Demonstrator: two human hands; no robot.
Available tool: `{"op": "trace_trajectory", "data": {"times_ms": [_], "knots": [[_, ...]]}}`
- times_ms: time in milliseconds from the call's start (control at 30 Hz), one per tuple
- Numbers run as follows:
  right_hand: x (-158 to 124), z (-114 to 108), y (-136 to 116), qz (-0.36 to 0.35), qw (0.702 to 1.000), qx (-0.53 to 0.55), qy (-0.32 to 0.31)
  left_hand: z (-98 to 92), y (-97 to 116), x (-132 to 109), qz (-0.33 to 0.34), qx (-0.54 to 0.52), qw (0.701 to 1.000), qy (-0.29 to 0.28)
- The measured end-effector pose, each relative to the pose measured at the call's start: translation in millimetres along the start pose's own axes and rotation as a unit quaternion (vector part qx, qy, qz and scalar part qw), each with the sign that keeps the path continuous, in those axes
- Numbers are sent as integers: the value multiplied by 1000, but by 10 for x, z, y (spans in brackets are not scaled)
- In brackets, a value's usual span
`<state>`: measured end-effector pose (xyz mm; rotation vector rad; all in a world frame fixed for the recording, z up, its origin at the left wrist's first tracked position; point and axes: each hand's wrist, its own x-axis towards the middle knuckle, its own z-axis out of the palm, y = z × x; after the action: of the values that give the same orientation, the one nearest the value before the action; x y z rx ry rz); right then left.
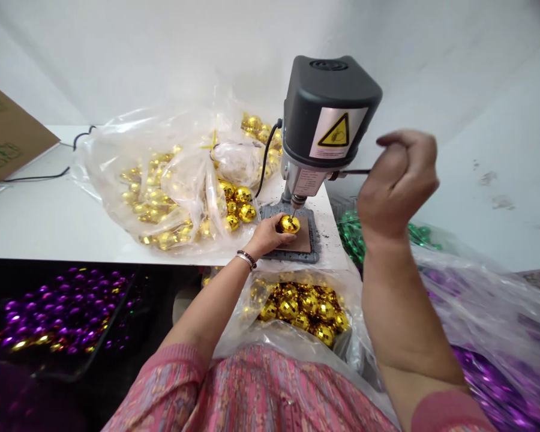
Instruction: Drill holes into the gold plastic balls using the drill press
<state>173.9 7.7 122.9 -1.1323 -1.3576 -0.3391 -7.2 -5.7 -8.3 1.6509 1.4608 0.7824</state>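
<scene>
Under the bit of a small bench drill press [330, 108], my left hand [270, 234] grips a shiny gold mirrored ball [290, 224]. The ball sits over a brown board [299, 239] on the grey drill base [314, 249], and the bit meets its top or stands just above it; I cannot tell which. Raised at the right of the motor housing, my right hand [400, 180] is closed around the drill's feed lever [356, 172], most of which the fingers hide.
A clear plastic bag [117, 162] of gold balls lies on the white table [36, 231]. Below the table edge is an open bag of gold balls [306, 306]. Purple balls [63, 312] lie lower left; green balls [353, 231] and bagged purple ones are at right. A cardboard box [13, 132] stands left.
</scene>
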Motion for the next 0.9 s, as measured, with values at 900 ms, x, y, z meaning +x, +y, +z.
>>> {"op": "trace_trajectory", "data": {"times_ms": [900], "knots": [[303, 43, -42, 32, 997, 21, -60, -608, 82, -124, -110, 166, 970, 141]]}}
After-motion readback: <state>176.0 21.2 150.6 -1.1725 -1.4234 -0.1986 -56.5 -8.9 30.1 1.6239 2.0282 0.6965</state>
